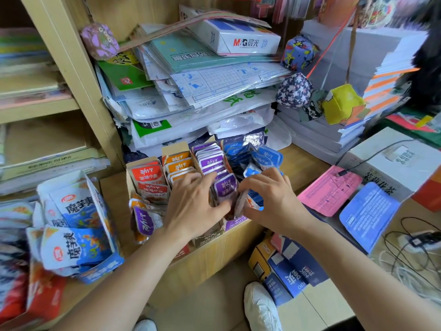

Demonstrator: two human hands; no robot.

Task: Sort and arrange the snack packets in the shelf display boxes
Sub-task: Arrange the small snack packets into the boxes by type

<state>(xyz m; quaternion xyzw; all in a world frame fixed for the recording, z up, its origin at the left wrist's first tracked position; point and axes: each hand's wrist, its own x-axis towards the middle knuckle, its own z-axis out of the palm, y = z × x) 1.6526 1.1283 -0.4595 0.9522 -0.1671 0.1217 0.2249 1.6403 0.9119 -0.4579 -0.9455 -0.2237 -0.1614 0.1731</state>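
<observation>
Wooden shelf unit [71,75], papers stacked on its left shelves. Big pile of plastic-wrapped stationery [202,91] sits at the back of the wooden surface [307,163].

Left edge of the surface: open carton [105,211] stuffed with blue-white snack bags, several spilling over its front. Right side: white carton [393,163], with a pink sheet [329,189] and a blue sheet [367,213] just in front of it.

Middle of the surface, against the pile: four narrow display boxes side by side, packets standing in rows. Left to right: red packets [149,175], orange packets [179,164], purple packets [210,161], blue packets [253,154]. The blue row is messy and tilted. A few loose mixed packets, one of them purple, lie at the front of the red box.

Left hand [193,206]: fingers spread and slightly bent over the tops of the orange and purple rows, thumb against the bottom of the front purple packet [225,187]. Can't tell if it's actually clamping anything.

Right hand [269,199]: at the front of the blue box, thumb and fingers pinching an edge-on packet [241,204], colour unclear. This packet is just beside the front purple packet, which stands upright between the two hands.
</observation>
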